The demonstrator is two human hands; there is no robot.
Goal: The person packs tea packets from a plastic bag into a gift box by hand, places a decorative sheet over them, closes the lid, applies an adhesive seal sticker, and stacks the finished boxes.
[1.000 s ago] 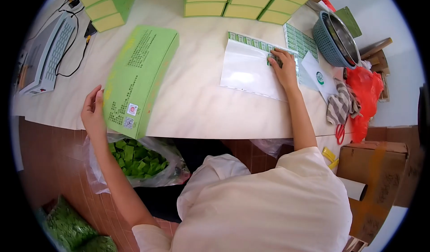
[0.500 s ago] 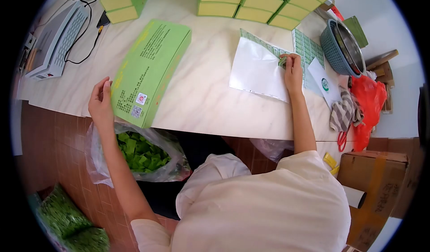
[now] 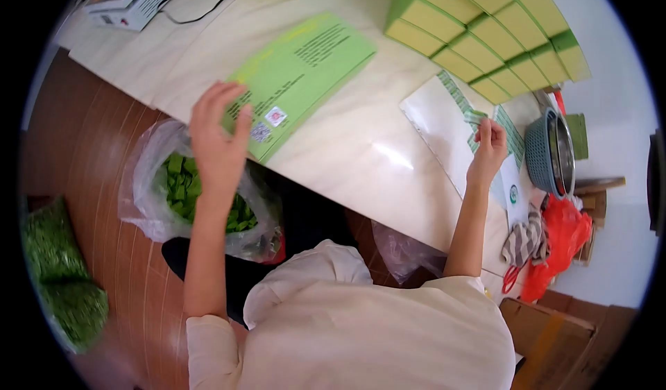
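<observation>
A flat green box (image 3: pixel 309 57) with dark printing and a square code lies on the table. My left hand (image 3: pixel 220 130) is over its near left end, fingers and thumb apart; whether the fingertips touch it I cannot tell. On the right, my right hand (image 3: pixel 490 147) pinches a small green-and-white label (image 3: pixel 476 116) between thumb and fingers. Beneath it lies a white sheet (image 3: pixel 433 116) with a green printed edge, partly hidden by the hand. Another green printed sheet (image 3: pixel 510 132) lies beyond, beside a white paper with a round green logo (image 3: pixel 513 194).
Stacked green boxes (image 3: pixel 479 36) stand at the back. To the right are a blue basket (image 3: pixel 540 150) with a metal bowl, a striped cloth (image 3: pixel 522 243) and a red bag (image 3: pixel 565 230). Below the table edge sits a plastic bag of green pieces (image 3: pixel 182 189). A grey device (image 3: pixel 132 1) stands far left.
The view has turned and shifted. My left hand has moved from beside the box to over its near end. My right hand has risen slightly off the sheet with the label.
</observation>
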